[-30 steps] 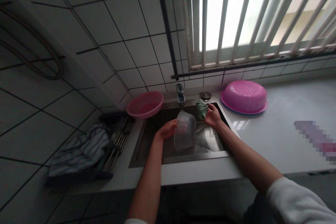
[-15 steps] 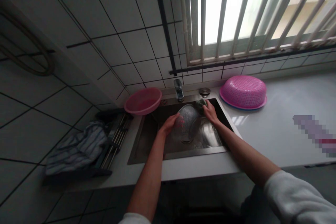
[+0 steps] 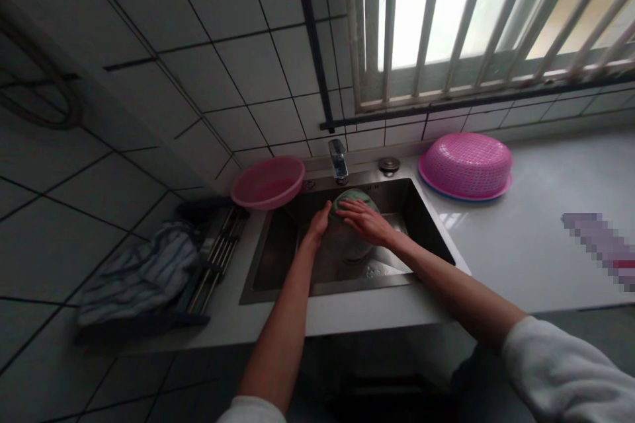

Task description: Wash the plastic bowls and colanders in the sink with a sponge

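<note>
A round metal mesh strainer point(image 3: 344, 244) is tilted inside the steel sink point(image 3: 278, 264), its mesh hard to make out in the dim light. My left hand point(image 3: 319, 225) grips its left rim, with the thumb upward. Over the top of the strainer lies a crumpled green cloth point(image 3: 356, 195). My right hand point(image 3: 366, 221) holds this cloth against the strainer, with its fingers stretched across it. Part of the cloth and of the strainer is hidden beneath that hand.
The faucet point(image 3: 338, 158) stands behind the sink, a drain stopper point(image 3: 389, 165) beside it. A pink basin point(image 3: 268, 184) rests at the sink's back left corner. Right of the sink is an upturned pink basket point(image 3: 466, 162). A striped cloth point(image 3: 143, 271) lies at left near a metal rack point(image 3: 215, 261).
My right hand, with the green cloth, has moved left from the far side of the strainer onto its top. The strainer has turned slightly in my left hand. The view has shifted a little.
</note>
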Available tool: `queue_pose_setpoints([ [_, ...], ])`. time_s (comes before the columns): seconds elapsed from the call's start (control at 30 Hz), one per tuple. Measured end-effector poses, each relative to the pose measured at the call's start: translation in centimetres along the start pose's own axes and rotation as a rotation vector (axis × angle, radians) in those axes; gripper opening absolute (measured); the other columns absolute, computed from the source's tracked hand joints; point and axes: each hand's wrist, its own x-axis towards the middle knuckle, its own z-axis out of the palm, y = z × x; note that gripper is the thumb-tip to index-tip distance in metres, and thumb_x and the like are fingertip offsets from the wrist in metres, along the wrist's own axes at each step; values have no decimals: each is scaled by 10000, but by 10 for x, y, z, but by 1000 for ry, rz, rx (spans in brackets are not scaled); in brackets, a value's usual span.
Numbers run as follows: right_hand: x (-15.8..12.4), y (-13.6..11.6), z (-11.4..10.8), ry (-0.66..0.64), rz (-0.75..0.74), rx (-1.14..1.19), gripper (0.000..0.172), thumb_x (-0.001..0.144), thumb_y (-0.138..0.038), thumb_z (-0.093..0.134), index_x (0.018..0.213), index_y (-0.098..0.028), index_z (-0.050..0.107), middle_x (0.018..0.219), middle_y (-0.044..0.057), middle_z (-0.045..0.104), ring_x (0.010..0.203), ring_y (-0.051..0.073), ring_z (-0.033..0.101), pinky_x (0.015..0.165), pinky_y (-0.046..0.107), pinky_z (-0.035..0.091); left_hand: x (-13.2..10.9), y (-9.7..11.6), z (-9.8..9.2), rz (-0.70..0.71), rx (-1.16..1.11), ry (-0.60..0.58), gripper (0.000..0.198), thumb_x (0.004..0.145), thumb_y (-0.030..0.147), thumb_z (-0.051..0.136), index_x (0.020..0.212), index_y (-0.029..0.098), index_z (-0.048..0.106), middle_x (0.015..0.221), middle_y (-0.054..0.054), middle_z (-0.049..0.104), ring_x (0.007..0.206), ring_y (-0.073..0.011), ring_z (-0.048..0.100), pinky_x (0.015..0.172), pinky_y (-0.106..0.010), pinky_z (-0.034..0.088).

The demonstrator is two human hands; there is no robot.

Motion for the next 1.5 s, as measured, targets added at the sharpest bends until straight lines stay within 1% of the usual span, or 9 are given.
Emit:
queue_pose_setpoints([
  [0.1,-7,32,-9,118,257,91,470,1098,-403,419,1512,-250,582,1552,106,566,1469,272,503,1220,511,418,-3,2,3,-48,13,-65,697,915,802,485,848,167,763,714,-106,748,724,-257,720,701,-356,564],
  [0.17,-9,37,-11,122,299,102,486,1096,-417,421,1516,-230,578,1546,118,571,1459,276,515,1210,494,434,-3,3,4,-59,20,-79,718,922,810,452,831,164,752,706,-115,741,673,-253,705,670,-360,557],
  [0.33,-3,-18,4,-28,-28,-44,391,1089,-346,476,1420,-262,666,1578,75,542,1558,290,359,1275,572,303,1,2,1,-29,46,41,729,894,818,497,905,145,776,893,-139,792,933,-296,740,803,-360,551],
  [0.47,3,-40,9,-123,-210,-71,323,1073,-293,522,1326,-277,724,1485,50,633,1526,254,413,1292,551,283,0,1,0,26,55,103,656,902,759,558,936,144,784,1026,-135,800,1082,-293,713,890,-338,527],
  [0.67,-3,-2,-8,26,59,-14,446,1092,-334,463,1518,-264,574,1612,86,499,1559,281,359,1265,551,344,-6,3,5,58,-6,-108,627,863,720,654,1035,129,772,767,-71,750,643,-207,671,635,-318,527],
  [0.8,-1,-4,-16,76,46,40,394,1082,-332,482,1424,-263,665,1562,74,559,1527,269,408,1255,513,372,-5,6,6,154,15,-177,500,824,574,765,1047,126,773,842,-51,758,624,-154,633,617,-274,506],
  [0.97,2,0,-21,357,173,43,302,1063,-306,509,1176,-259,786,1327,87,708,1291,259,600,1152,497,475,-6,5,6,133,-16,-178,305,836,443,718,899,146,748,803,-23,723,703,-170,631,649,-283,519],
  [1.3,3,-34,-4,20,-96,-32,247,1024,-262,592,1179,-274,783,1288,64,725,1267,265,582,1124,467,462,-2,5,3,247,-16,-133,386,823,512,677,917,151,778,1014,-70,788,1044,-235,673,985,-342,493],
  [1.5,-2,8,-18,216,253,-33,380,1043,-340,530,1371,-236,690,1351,121,679,1261,297,578,1115,522,463,-6,4,7,119,-24,-144,506,848,615,705,1015,142,769,812,-55,751,755,-217,676,744,-344,538],
])
